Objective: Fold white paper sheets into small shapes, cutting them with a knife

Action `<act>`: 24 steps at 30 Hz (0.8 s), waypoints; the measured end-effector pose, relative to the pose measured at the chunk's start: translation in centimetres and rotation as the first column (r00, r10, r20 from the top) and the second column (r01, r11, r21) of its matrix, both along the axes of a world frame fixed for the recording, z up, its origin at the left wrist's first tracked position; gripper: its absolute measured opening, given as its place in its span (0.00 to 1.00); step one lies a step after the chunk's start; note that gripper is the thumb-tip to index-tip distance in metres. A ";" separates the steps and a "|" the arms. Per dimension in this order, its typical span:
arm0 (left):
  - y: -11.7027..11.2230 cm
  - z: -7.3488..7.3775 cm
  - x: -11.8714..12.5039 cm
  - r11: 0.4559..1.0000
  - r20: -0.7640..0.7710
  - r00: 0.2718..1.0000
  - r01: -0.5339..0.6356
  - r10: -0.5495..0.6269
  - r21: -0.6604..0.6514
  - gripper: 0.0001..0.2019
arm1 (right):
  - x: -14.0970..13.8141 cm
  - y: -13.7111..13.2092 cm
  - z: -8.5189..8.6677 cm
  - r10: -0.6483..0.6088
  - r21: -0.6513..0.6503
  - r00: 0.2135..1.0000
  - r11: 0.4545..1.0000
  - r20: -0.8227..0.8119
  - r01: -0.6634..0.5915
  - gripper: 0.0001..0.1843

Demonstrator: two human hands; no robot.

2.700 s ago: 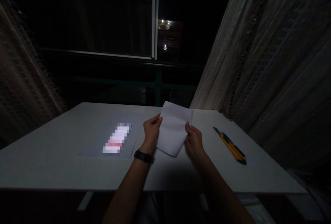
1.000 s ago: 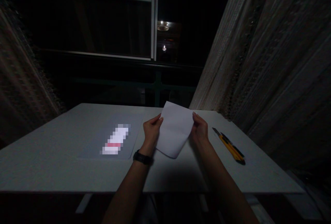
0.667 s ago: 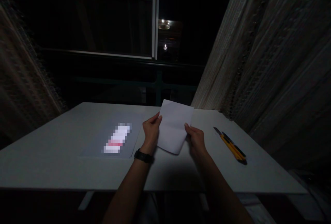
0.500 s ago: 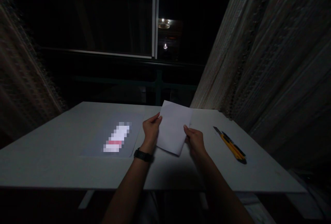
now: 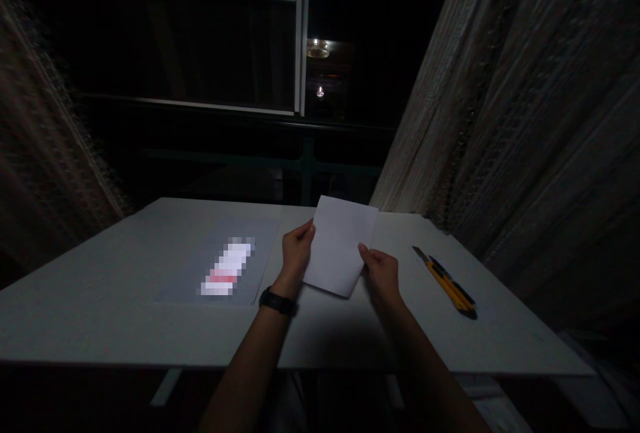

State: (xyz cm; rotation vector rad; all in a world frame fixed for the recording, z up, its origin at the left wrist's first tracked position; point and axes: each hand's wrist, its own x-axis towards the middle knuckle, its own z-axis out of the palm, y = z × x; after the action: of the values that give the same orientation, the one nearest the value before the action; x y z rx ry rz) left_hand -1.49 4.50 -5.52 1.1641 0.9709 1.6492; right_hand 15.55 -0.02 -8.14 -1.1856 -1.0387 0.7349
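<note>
A folded white sheet of paper (image 5: 341, 245) is held up just above the white table (image 5: 125, 313), tilted with its lower corner pointing towards me. My left hand (image 5: 296, 258), with a dark watch on the wrist, pinches the paper's left edge between thumb and fingers. My right hand (image 5: 382, 272) grips the right edge lower down, with its fingers closed on the sheet.
A flat grey sheet (image 5: 200, 266) with a blurred label lies on the table to the left of my hands. A yellow utility knife (image 5: 447, 284) and a dark pen (image 5: 453, 281) lie to the right. Curtains hang on both sides of a dark window (image 5: 200, 40).
My right hand slid from the paper's upper right corner down to its lower right edge. The paper turned slightly. My left hand kept its hold.
</note>
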 end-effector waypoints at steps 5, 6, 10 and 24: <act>0.1 -0.1 0.1 0.998 -0.132 0.991 0.031 -0.024 0.056 0.19 | 0.2 -0.5 1.2 -0.089 0.078 0.989 0.994 0.121 0.080 0.25; 0.0 -0.1 0.2 0.998 -0.155 0.988 0.016 -0.006 0.060 0.20 | 0.1 -0.5 1.3 -0.104 0.079 0.987 0.992 0.120 0.095 0.25; -0.4 0.1 0.3 0.994 -0.178 0.980 -0.072 0.085 0.081 0.20 | -0.2 -0.5 1.3 -0.132 0.078 0.988 0.989 0.085 0.125 0.24; -1.1 0.6 0.7 0.995 -0.088 0.996 -0.007 0.016 0.099 0.18 | -0.6 0.2 1.8 -0.160 0.103 0.987 0.982 -0.004 0.159 0.24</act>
State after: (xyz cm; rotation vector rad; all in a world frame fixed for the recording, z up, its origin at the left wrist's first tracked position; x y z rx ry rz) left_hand -0.83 3.38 -4.91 1.3097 0.9620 1.6829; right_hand 14.98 0.17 -6.38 -1.1661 -0.9610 0.5471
